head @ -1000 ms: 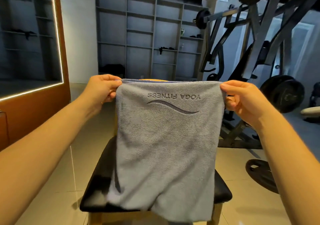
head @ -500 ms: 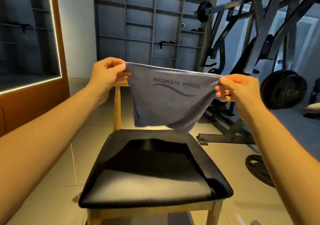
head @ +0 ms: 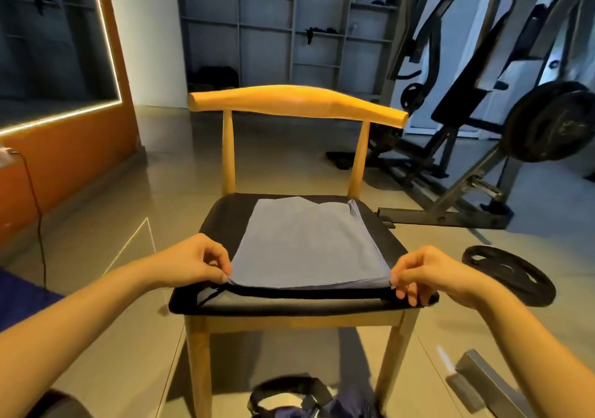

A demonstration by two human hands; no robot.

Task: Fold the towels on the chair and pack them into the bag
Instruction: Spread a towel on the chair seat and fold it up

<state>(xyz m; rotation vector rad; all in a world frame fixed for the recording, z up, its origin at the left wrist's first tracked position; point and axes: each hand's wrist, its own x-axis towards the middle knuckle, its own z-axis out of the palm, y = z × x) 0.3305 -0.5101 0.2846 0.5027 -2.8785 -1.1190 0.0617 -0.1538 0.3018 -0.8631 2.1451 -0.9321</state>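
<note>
Glossy beige floor tiles [head: 273,160] of a gym room spread around a wooden chair [head: 296,103] with a black padded seat [head: 289,305]. Half a second ago the grey towel [head: 306,243] hung in the air between both hands, above the bare seat, with its lettering showing. Now it lies flat on the seat, folded into layers that show along its near edge, and no lettering is visible. Both hands have come down to the seat's near edge. The left hand [head: 190,263] is at the towel's near left corner, and its fingers [head: 222,274] are curled and pinching that corner. The right hand [head: 428,272] is at the near right corner, where its fingers [head: 397,280] pinch the layered edge in the same way.

Along the far wall stands tall grey shelving [head: 289,31] holding a few dark items. To the right is a black weight machine [head: 483,79] with a loaded plate [head: 550,121]. On the left, a mirror [head: 48,31] edged with a light strip sits in an orange panel [head: 64,160], and a thin cable [head: 35,208] hangs down in front of it. A loose weight plate [head: 508,279] lies on the floor just right of the seat. The dark bag [head: 306,401] with a black strap sits on the floor between the near chair legs, partly cut off by the bottom edge.
</note>
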